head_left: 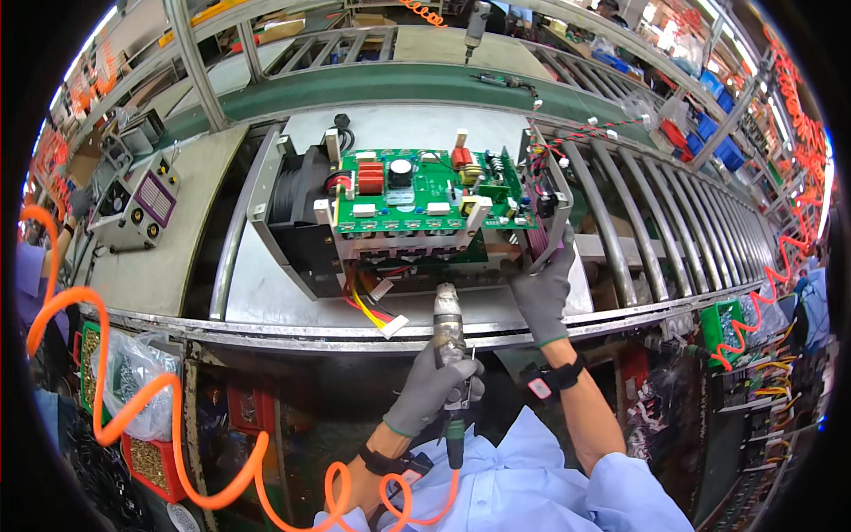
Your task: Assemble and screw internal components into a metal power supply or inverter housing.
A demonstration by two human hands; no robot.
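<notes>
Just before the chassis [303, 253], left hand [427, 390] wraps an air driver [448, 328]; right hand [542, 297], partly curled, is at the chassis's right panel [556, 208], hold unclear. Circuit board [421, 199] sits atop, uncovered; assembly looks partial, front white connector [395, 326] loose.

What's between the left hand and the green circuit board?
In the head view: the front of the tool held in the left hand, crossing over the metal rail, then the shaded lower section beneath the green circuit board.
</notes>
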